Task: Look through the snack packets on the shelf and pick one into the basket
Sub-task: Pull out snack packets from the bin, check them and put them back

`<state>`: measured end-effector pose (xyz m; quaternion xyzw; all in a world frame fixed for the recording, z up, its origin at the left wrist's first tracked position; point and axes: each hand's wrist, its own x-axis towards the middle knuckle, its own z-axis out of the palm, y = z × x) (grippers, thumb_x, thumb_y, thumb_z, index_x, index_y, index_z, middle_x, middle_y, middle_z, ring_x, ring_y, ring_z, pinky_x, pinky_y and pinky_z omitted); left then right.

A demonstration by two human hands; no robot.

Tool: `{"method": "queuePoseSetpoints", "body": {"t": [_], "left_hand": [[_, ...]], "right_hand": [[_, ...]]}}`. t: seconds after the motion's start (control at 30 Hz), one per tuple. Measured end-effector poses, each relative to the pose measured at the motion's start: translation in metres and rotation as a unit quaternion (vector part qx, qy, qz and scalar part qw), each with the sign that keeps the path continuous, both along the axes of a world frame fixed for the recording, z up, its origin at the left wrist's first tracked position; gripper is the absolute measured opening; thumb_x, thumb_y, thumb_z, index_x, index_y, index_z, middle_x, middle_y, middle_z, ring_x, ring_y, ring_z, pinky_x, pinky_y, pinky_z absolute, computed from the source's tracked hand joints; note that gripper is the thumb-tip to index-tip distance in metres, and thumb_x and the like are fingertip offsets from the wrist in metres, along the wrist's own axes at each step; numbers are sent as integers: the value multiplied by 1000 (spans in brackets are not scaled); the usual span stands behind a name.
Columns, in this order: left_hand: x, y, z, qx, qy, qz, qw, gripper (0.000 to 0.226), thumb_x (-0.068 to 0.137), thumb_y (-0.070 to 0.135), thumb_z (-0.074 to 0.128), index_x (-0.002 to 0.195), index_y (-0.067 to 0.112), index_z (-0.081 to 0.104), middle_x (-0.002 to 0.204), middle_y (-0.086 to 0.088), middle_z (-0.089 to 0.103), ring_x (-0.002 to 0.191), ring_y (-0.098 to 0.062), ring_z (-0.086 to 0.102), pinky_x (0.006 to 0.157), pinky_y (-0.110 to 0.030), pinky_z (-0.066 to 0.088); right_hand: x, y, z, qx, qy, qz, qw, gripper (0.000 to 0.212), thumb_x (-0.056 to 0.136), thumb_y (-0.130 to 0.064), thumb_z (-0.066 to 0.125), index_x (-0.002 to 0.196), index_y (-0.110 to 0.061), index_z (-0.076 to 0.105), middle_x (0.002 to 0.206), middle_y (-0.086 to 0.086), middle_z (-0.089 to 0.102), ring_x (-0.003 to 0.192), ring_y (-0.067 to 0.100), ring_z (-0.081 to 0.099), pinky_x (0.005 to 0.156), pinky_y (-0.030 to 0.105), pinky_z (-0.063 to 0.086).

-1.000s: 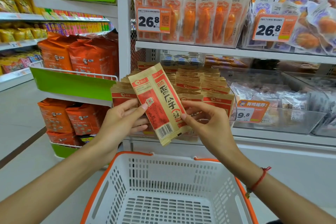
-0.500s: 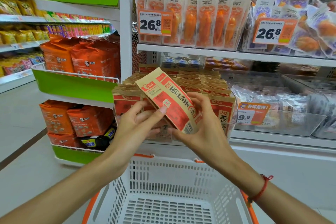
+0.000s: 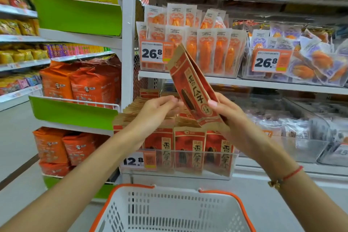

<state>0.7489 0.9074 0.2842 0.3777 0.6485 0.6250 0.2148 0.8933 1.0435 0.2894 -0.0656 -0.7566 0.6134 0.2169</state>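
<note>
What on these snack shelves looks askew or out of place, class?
Only the red and brown packet in the right hand tilts, lifted above the upright row of packets in the clear bin. The left hand hovers beside it. The white basket shows no goods inside. Nothing looks spilled or damaged.

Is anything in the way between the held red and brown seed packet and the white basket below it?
Nothing visible blocks it. The right hand holds the red and brown paper seed packet above the shelf bin; the white plastic basket with orange rim sits open below.
</note>
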Motion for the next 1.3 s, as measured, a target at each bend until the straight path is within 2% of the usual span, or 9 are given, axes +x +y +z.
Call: {"method": "queuePoseSetpoints", "body": {"t": [0.23, 0.4, 0.47, 0.57, 0.73, 0.93, 1.07, 1.2, 1.3], "left_hand": [[-13, 25, 13, 74, -10, -41, 996, 25, 101, 20, 50, 123, 24, 60, 113, 4, 72, 103, -8, 68, 92, -30, 53], [-34, 25, 7, 81, 22, 0, 996, 24, 97, 21, 57, 120, 24, 61, 109, 1, 74, 99, -9, 70, 88, -26, 55], [-40, 26, 5, 73, 60, 22, 995, 23, 94, 23, 61, 114, 34, 58, 101, 5, 74, 93, -5, 70, 82, -21, 55], [-47, 31, 0, 33, 151, 56, 986, 32, 92, 29, 63, 117, 46, 51, 94, 12, 73, 91, 2, 68, 79, -17, 49], [-58, 35, -6, 1, 187, 98, 977, 40, 87, 38, 67, 124, 40, 50, 83, 15, 74, 90, -4, 69, 94, -42, 51], [-59, 34, -3, -72, 289, 116, 948, 38, 87, 49, 63, 122, 48, 46, 85, 21, 71, 101, -6, 64, 92, -40, 46], [-54, 32, 6, -97, 338, 123, 928, 48, 87, 50, 63, 130, 36, 49, 85, 22, 71, 105, -10, 62, 94, -42, 46], [-53, 31, 16, -94, 362, 138, 917, 48, 87, 51, 62, 130, 35, 49, 89, 21, 71, 104, -11, 61, 84, -36, 44], [-53, 30, 17, -108, 372, 145, 911, 44, 88, 51, 61, 128, 37, 50, 91, 21, 71, 104, -10, 60, 82, -35, 44]], "right_hand": [[-23, 21, 41, 84, -33, 24, 996, 51, 90, -47, 57, 134, -22, 56, 126, 4, 65, 119, 23, 60, 107, 46, 41], [-34, 27, 49, 193, -44, -56, 979, 39, 96, -46, 47, 122, -24, 65, 104, 0, 75, 95, 14, 71, 100, 36, 49], [-37, 28, 48, 234, -59, -45, 969, 34, 100, -35, 47, 126, -21, 63, 107, 1, 74, 93, 12, 72, 91, 28, 54], [-42, 34, 43, 340, -95, -62, 934, 32, 102, -30, 46, 128, -22, 62, 112, -5, 72, 100, 7, 68, 92, 29, 54], [-49, 49, 30, 391, -135, -107, 904, 30, 103, -27, 45, 126, -16, 61, 113, -3, 69, 99, 8, 64, 88, 28, 51], [-56, 59, 17, 394, -195, -110, 891, 34, 100, -33, 49, 128, -18, 63, 110, 0, 72, 100, 13, 66, 94, 37, 52], [-54, 60, 18, 382, -107, -129, 909, 31, 93, -35, 61, 122, -24, 66, 106, -9, 73, 94, 6, 68, 90, 34, 54], [-53, 56, 25, 352, 15, -173, 920, 29, 86, -32, 72, 115, -26, 68, 99, -9, 73, 88, 5, 68, 83, 36, 57], [-55, 56, 24, 368, 11, -175, 913, 29, 87, -36, 70, 115, -30, 68, 100, -11, 73, 89, 5, 69, 83, 40, 57]]}}
